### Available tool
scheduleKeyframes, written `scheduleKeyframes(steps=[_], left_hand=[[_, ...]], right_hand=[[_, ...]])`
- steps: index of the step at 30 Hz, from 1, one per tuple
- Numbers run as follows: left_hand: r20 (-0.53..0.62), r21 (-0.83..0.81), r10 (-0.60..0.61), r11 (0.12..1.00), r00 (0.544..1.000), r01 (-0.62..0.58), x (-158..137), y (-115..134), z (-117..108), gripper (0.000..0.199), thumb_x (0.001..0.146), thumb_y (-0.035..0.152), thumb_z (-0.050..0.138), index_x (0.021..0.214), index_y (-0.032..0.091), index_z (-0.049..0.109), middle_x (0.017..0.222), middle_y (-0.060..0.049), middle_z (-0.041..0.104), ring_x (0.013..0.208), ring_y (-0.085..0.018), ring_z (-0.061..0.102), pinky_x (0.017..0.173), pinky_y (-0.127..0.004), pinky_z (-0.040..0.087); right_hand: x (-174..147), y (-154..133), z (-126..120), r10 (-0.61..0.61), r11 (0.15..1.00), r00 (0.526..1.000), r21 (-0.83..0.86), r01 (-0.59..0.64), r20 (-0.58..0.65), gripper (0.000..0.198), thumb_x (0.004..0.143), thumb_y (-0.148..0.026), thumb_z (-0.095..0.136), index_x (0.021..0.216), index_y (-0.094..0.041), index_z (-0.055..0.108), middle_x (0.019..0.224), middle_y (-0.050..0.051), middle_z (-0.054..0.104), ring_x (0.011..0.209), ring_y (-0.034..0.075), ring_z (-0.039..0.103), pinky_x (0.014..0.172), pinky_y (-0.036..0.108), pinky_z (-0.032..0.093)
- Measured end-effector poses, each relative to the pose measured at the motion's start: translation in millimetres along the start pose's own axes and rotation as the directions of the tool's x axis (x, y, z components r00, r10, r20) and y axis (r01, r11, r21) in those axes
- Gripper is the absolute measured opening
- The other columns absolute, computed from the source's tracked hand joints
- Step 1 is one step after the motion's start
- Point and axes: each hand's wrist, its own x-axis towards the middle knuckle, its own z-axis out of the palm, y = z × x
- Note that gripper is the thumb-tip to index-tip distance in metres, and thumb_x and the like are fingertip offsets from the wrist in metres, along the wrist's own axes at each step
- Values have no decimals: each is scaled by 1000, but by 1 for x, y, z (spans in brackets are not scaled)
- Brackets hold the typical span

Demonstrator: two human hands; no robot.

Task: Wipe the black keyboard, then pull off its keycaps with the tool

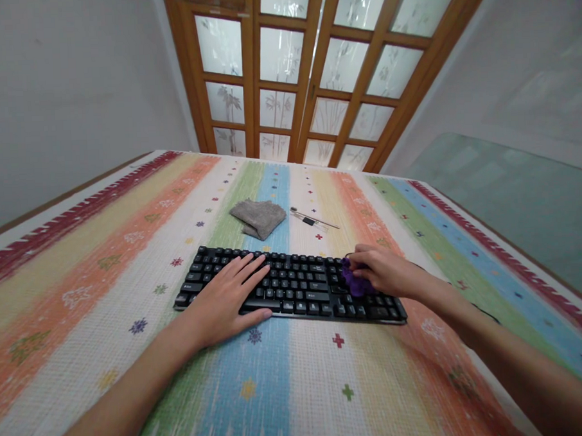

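A black keyboard (294,285) lies flat on the striped tablecloth in front of me. My left hand (231,291) rests on its left part, fingers spread over the keys and thumb along the front edge. Some keys are hidden under that palm. At the right side of the keys, my right hand (377,270) pinches a soft purple lump (357,284) that looks like cleaning putty. The lump touches the keys near the arrow and number blocks and covers some of them.
Behind the keyboard lies a folded grey cloth (259,217). A thin brush (315,217) and a small clear item with a black part (309,222) lie to its right. A dark cable (485,313) passes under my right forearm. Wood-framed glass doors (281,103) stand beyond the table.
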Motion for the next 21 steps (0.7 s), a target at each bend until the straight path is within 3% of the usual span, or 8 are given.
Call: scheduleKeyframes(steps=[3,6,8,14,21], left_hand=[[1,-4,-3,1000,1000,3,0,0,0,74,94,65,45,151,19,37,160,-8,33,148,-30,30,123,-49,24],[1,-1,-2,1000,1000,2,0,1,0,73,94,65,44,151,19,37,161,-8,32,148,-29,29,123,-49,24],[2,5,-3,1000,1000,3,-1,1,1,73,95,65,44,151,18,37,161,-8,32,148,-29,29,123,-49,24],[5,12,3,1000,1000,-3,-1,0,1,75,94,67,43,151,18,38,160,-9,33,148,-29,29,123,-49,24],[-10,-5,3,1000,1000,-3,-1,-1,0,74,94,67,43,152,21,37,160,-7,34,148,-28,30,123,-49,24]], right_hand=[[3,-8,-10,-10,1000,1000,-21,10,-4,15,87,-6,56,80,-15,66,88,9,63,79,20,59,69,30,39],[7,-20,-7,-116,992,973,31,125,-201,16,92,-10,52,87,-15,67,93,10,62,83,19,58,72,30,42],[8,-27,3,-212,971,945,51,232,-250,17,94,-12,50,91,-15,66,94,10,61,83,18,57,72,29,42],[7,-30,35,-278,959,936,-108,261,-214,28,78,7,44,87,-12,62,89,10,58,72,15,49,63,26,37],[0,-23,32,-243,968,956,-109,227,-166,25,78,6,45,87,-13,59,89,8,57,70,14,48,63,25,35]])
